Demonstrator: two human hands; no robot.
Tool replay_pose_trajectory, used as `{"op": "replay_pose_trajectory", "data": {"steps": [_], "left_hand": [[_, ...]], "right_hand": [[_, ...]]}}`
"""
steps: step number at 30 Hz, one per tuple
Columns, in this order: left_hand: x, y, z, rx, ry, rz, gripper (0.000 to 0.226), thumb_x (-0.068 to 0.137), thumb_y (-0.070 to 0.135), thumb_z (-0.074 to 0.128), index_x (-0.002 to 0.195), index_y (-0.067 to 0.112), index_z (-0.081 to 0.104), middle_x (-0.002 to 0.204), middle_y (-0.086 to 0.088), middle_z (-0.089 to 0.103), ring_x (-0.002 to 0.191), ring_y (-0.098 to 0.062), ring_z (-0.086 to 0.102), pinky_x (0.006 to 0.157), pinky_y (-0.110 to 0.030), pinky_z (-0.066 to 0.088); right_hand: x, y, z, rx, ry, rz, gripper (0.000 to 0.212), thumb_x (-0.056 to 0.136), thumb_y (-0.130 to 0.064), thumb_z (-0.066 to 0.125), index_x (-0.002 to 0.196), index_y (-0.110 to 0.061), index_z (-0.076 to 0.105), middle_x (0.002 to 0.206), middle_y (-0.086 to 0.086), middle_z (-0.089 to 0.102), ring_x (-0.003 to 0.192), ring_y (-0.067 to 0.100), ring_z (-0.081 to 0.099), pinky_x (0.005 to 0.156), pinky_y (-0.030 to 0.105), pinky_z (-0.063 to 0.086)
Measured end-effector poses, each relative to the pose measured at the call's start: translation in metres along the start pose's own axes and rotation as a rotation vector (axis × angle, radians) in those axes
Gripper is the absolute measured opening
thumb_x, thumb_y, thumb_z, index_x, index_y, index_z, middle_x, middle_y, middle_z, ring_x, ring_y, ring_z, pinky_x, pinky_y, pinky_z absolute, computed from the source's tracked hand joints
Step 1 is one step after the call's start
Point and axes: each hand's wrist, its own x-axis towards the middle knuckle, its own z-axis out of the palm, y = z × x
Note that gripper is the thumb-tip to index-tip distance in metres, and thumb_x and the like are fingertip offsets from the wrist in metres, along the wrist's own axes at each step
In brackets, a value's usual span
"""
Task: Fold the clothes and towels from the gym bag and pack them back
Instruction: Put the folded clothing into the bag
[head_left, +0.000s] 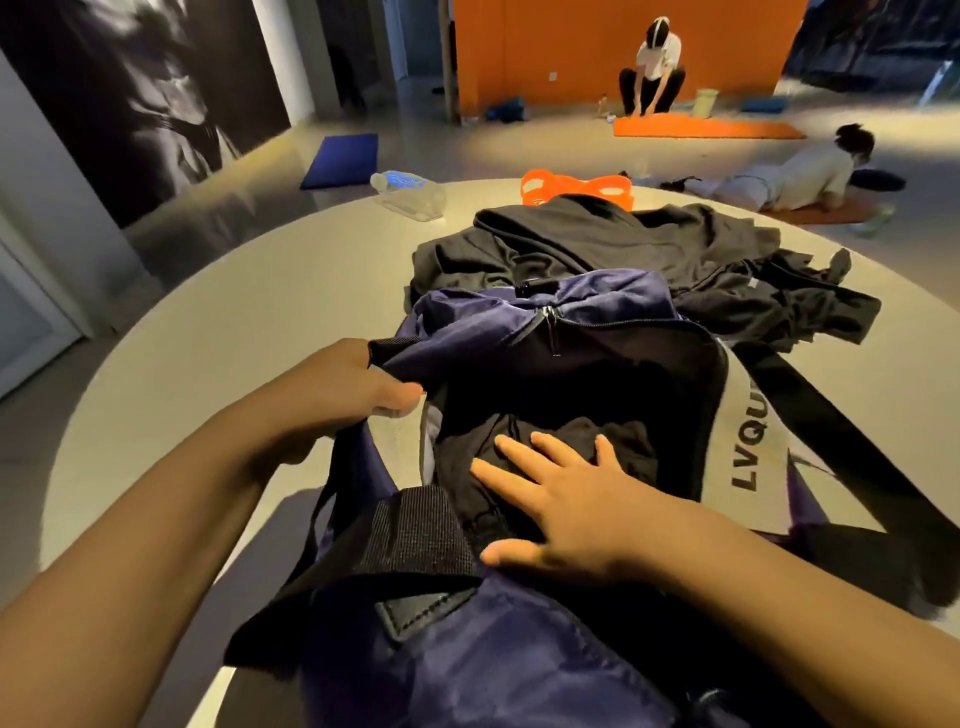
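Note:
A navy gym bag (483, 649) lies unzipped on a round pale table (249, 291), its mouth facing up. My left hand (337, 400) grips the bag's left edge and holds it apart. My right hand (566, 499) lies flat with spread fingers on a black garment (587, 431) inside the bag. Behind the bag a heap of black clothes (649, 249) is spread loosely on the table. A grey side panel with black letters (753, 447) shows on the bag's right.
An orange mesh item (576, 187) and a lying plastic water bottle (410, 192) sit at the table's far edge. A black strap (831, 415) runs off to the right. Two people are on orange mats on the floor beyond.

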Motion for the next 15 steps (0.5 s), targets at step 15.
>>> {"op": "replay_pose_trajectory", "data": {"steps": [15], "left_hand": [[-0.005,0.004,0.0,-0.022,-0.02,0.024,0.033,0.077,0.032,0.07,0.103,0.012,0.065,0.088,-0.013,0.068,0.087,-0.029,0.067,0.075,-0.034,0.051]], "right_hand": [[-0.009,0.004,0.024,-0.056,0.162,0.008,0.082,0.048,-0.079,-0.024,0.124,-0.054,-0.04,0.159,-0.003,-0.015,0.146,0.028,-0.013,0.105,0.072,0.005]]}}
